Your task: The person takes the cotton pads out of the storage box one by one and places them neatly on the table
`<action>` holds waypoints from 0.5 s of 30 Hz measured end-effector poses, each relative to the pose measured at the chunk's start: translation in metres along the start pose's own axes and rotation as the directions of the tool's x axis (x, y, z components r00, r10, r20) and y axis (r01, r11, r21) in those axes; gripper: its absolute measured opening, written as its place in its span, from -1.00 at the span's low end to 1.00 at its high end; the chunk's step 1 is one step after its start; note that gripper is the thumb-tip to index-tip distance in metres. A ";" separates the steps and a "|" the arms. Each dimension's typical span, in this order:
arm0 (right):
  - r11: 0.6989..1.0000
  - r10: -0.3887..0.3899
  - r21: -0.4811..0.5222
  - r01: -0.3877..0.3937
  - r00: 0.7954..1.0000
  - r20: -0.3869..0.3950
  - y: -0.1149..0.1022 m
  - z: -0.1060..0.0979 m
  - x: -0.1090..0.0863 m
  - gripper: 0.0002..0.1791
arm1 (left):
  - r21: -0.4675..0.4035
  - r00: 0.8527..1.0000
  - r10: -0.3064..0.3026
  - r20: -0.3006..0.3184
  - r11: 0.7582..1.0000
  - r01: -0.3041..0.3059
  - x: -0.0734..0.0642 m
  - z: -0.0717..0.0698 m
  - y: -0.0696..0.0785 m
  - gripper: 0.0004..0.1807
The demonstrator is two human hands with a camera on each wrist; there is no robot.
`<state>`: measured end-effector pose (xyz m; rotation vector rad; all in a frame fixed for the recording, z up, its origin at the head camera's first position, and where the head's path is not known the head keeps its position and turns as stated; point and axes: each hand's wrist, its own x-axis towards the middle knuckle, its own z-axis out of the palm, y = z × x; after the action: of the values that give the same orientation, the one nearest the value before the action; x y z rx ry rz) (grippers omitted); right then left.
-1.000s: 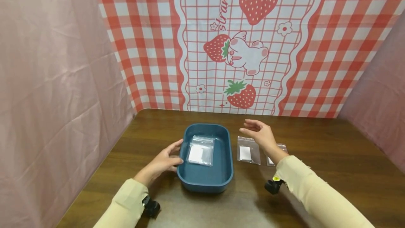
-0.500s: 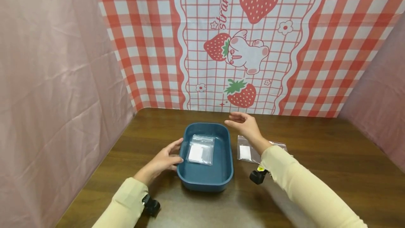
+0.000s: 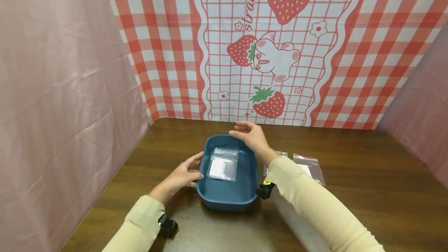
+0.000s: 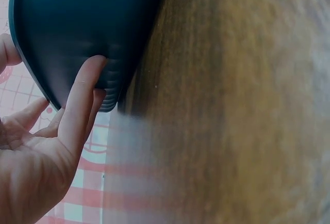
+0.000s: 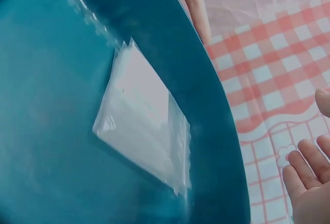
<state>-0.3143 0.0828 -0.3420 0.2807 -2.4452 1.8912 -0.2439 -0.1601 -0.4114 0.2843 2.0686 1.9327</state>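
The right sleeve hides most of one bag on the table and the lower-left part of another bag, right of centre in the head view. The right hand is cut off at the right edge of the right wrist view; its fingers are spread and loosely bent, holding nothing, over the tray's far right corner.

The blue tray sits on the table at centre frame. In it lie clear bags with white inserts, overlapping toward its left side; their edges show more than one, but the exact number cannot be told. The left hand holds the tray's left wall, fingertips at the rim and on the outside.

Two bags show on the table; two black devices sit at the wrists.
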 end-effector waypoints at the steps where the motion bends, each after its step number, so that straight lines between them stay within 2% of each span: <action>1: 1.000 0.001 0.009 -0.001 1.000 0.003 0.000 0.004 0.001 -0.45 | 0.000 1.000 0.000 0.000 1.000 0.000 0.000 0.000 0.000 -0.18; 7: 0.999 -0.008 0.042 0.007 1.000 0.016 0.003 0.027 0.005 -0.47 | 0.000 1.000 0.001 -0.002 1.000 -0.001 0.000 -0.002 0.000 -0.17; 15: 0.999 0.030 -0.018 -0.029 0.998 0.059 0.010 0.043 0.009 -0.43 | 0.014 1.000 -0.014 0.004 1.000 0.013 0.001 -0.001 0.000 -0.17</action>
<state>-0.3216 0.0431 -0.3612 0.3056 -2.5155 1.8996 -0.2449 -0.1613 -0.4110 0.2768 2.0771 1.9084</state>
